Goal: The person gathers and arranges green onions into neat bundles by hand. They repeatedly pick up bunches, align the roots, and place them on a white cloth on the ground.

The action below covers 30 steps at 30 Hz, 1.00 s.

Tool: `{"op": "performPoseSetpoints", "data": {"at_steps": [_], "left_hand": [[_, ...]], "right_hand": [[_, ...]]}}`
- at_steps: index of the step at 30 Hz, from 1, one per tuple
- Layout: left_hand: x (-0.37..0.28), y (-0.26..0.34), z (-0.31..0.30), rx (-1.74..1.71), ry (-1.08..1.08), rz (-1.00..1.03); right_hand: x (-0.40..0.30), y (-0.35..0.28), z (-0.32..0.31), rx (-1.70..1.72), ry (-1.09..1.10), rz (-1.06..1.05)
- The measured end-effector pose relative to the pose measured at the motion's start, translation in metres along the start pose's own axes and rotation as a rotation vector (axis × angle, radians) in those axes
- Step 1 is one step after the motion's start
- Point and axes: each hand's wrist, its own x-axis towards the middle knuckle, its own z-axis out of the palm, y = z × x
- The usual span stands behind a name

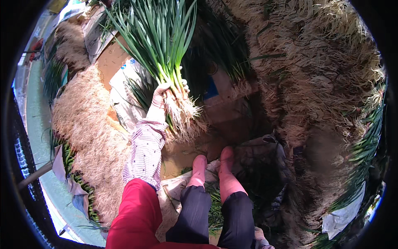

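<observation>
My left hand [162, 90] grips a bunch of green onions [172, 73] around the pale stems, just above the roots. The long green leaves point away from me, and the stringy roots hang towards my feet. A striped sleeve cover [145, 149] wraps that forearm, below a red sleeve. Low in the picture, my right hand [258, 233] is beside my right knee; it is mostly hidden, and whether it holds something cannot be made out. More green onions [238, 70] lie in shade past the held bunch, their roots towards me.
A tall pile of green onions, roots outward [298, 71], rises on the right. Another root-covered pile [90, 130] stands on the left, near a pale green ledge [39, 115]. Printed sacks [122, 90] and loose leaves [214, 205] lie about my pink boots [228, 174].
</observation>
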Motion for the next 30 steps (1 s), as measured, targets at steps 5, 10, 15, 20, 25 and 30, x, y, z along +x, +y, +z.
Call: {"op": "performPoseSetpoints", "data": {"at_steps": [5,10,15,20,25,30], "left_hand": [[0.001,-0.158,-0.183,0.023,0.861,-0.203],[0.011,-0.179,-0.2,0.441,0.739,-0.199],[-0.053,-0.18,-0.154,0.581,0.825,-0.595],[-0.147,-0.161,0.0,0.535,0.684,-0.881],[-0.179,-0.148,0.166,0.637,0.46,-1.014],[-0.184,-0.128,0.276,0.594,0.287,-1.022]], "right_hand": [[0.029,-0.051,0.02,0.25,0.104,-0.016],[0.04,-0.049,0.055,0.298,0.152,0.039],[0.038,0.015,0.106,0.201,-0.163,0.13],[-0.072,-0.009,0.108,0.264,-0.221,0.207],[-0.09,0.085,0.219,0.192,0.09,-0.121],[-0.162,0.065,0.206,0.207,0.039,-0.107]]}}
